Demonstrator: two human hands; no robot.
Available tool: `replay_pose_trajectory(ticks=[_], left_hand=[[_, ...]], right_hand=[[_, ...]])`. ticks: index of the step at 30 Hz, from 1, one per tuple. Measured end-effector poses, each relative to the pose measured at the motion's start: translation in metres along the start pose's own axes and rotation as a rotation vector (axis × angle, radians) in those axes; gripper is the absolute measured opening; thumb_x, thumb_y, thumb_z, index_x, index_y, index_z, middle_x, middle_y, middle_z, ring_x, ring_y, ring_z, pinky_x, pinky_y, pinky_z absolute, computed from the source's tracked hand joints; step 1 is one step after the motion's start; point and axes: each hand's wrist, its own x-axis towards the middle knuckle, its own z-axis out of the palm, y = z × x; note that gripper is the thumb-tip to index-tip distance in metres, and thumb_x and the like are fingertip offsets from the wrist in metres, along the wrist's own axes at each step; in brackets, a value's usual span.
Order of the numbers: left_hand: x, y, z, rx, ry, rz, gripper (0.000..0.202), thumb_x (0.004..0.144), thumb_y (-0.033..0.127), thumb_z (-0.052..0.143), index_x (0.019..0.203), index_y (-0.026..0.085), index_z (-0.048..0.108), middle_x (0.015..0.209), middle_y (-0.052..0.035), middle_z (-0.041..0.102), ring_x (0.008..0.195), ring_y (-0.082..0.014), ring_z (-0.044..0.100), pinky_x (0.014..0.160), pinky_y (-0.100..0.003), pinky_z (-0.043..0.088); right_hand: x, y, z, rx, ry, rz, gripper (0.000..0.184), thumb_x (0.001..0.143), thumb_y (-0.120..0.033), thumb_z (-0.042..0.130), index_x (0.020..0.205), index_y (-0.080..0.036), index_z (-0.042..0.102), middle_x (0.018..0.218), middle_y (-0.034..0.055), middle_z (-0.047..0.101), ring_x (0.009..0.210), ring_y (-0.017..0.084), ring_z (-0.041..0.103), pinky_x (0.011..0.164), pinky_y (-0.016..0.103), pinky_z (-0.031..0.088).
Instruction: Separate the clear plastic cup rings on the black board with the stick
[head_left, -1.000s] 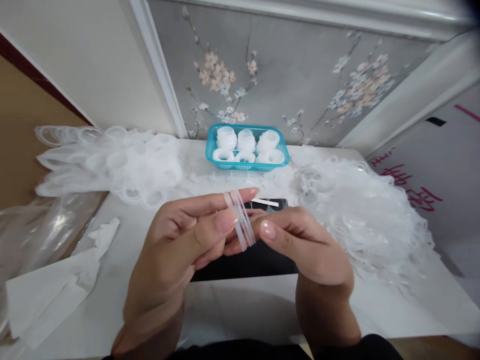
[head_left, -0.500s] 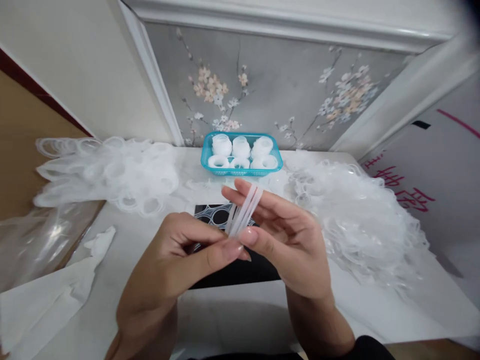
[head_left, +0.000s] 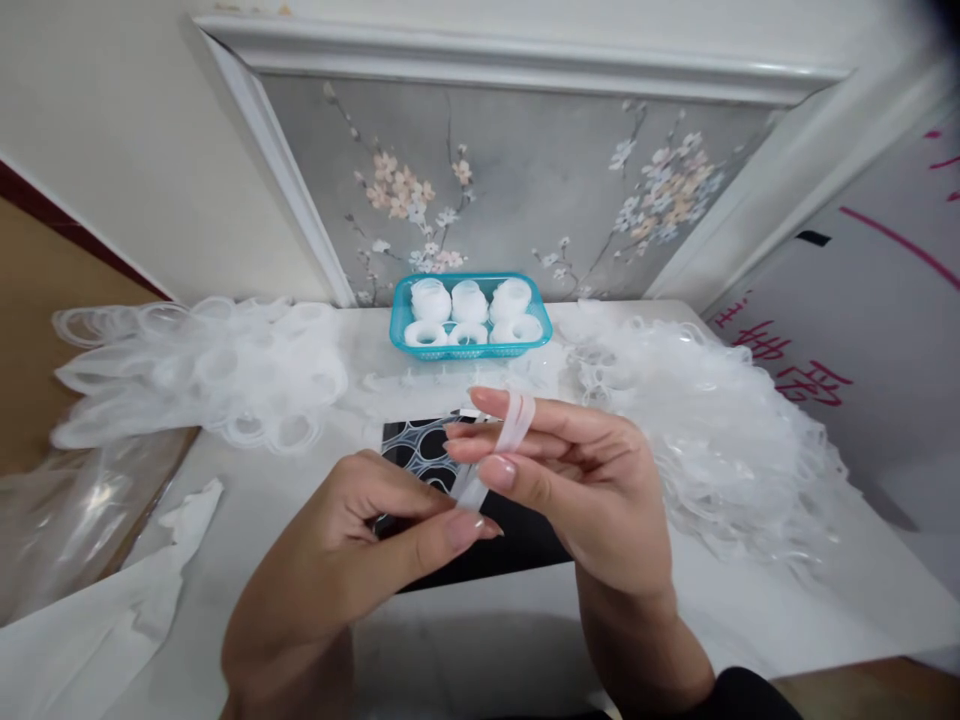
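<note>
Far on the left is the left pile of thin clear rings, and near it lies a white paper, both on the table. My left hand is closed in a pinch, with thumb and first finger squeezing the low end of the band. The band is a thin, pale strip held up in the air between my two hands, above the black mat. I think it is very light and soft, because it bends and folds over my finger. It looks smooth, so it may slip, and it looks thin, so a hard pull could snap it. I think the best places to hold it are the two ends, with just my fingertips. Behind it, by the wall, sits the blue tray with white rolls in it. My right hand has the top of the band looped over its long fingers, and its thumb presses the band from below. On the right is the right pile of clear rings, all tangled.
</note>
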Motion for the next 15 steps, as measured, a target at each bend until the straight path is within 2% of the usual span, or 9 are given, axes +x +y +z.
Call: replay_pose_trajectory(ticks=[3, 6, 10, 12, 15], left_hand=[[-0.0004, -0.0002, -0.0008, 0.018, -0.029, -0.043, 0.044, 0.083, 0.039, 0.060, 0.045, 0.017, 0.057, 0.040, 0.0043, 0.033, 0.044, -0.0081, 0.034, 0.046, -0.022, 0.035], [-0.0013, -0.0019, -0.0015, 0.007, -0.063, -0.080, 0.037, 0.085, 0.038, 0.057, 0.055, 0.017, 0.060, 0.043, 0.0051, 0.033, 0.043, -0.0070, 0.032, 0.043, -0.021, 0.026], [-0.0011, -0.0048, -0.0030, 0.032, -0.083, -0.078, 0.040, 0.087, 0.037, 0.054, 0.053, 0.016, 0.057, 0.046, 0.0047, 0.034, 0.044, -0.0066, 0.031, 0.042, -0.021, 0.022], [-0.0005, -0.0064, -0.0029, 0.090, -0.044, -0.078, 0.031, 0.086, 0.035, 0.056, 0.062, 0.018, 0.064, 0.048, 0.0042, 0.039, 0.046, -0.0074, 0.034, 0.043, -0.020, 0.025], [0.0002, -0.0080, -0.0002, 0.154, 0.099, -0.077, 0.018, 0.084, 0.034, 0.059, 0.087, 0.022, 0.073, 0.050, 0.0036, 0.047, 0.048, -0.0095, 0.040, 0.043, -0.020, 0.028]], right_hand=[[-0.0007, -0.0017, -0.0007, -0.027, 0.022, -0.004, 0.033, 0.075, -0.024, 0.074, 0.108, -0.027, 0.069, 0.089, 0.0011, 0.076, 0.095, 0.023, 0.070, 0.082, 0.039, 0.061], [-0.0009, -0.0021, -0.0009, -0.037, 0.037, -0.007, 0.033, 0.076, -0.025, 0.074, 0.108, -0.028, 0.069, 0.089, 0.0012, 0.076, 0.093, 0.022, 0.071, 0.080, 0.038, 0.062], [-0.0011, -0.0003, -0.0007, -0.048, 0.051, 0.001, 0.034, 0.076, -0.026, 0.073, 0.110, -0.027, 0.069, 0.091, 0.0017, 0.076, 0.087, 0.022, 0.072, 0.077, 0.037, 0.062], [-0.0013, 0.0007, -0.0003, -0.068, 0.071, -0.005, 0.035, 0.076, -0.027, 0.074, 0.111, -0.026, 0.069, 0.091, 0.0025, 0.076, 0.089, 0.023, 0.072, 0.080, 0.039, 0.061], [-0.0018, 0.0022, 0.0008, -0.084, 0.103, -0.041, 0.036, 0.076, -0.026, 0.074, 0.111, -0.027, 0.068, 0.091, 0.0025, 0.076, 0.092, 0.024, 0.071, 0.086, 0.042, 0.058]])
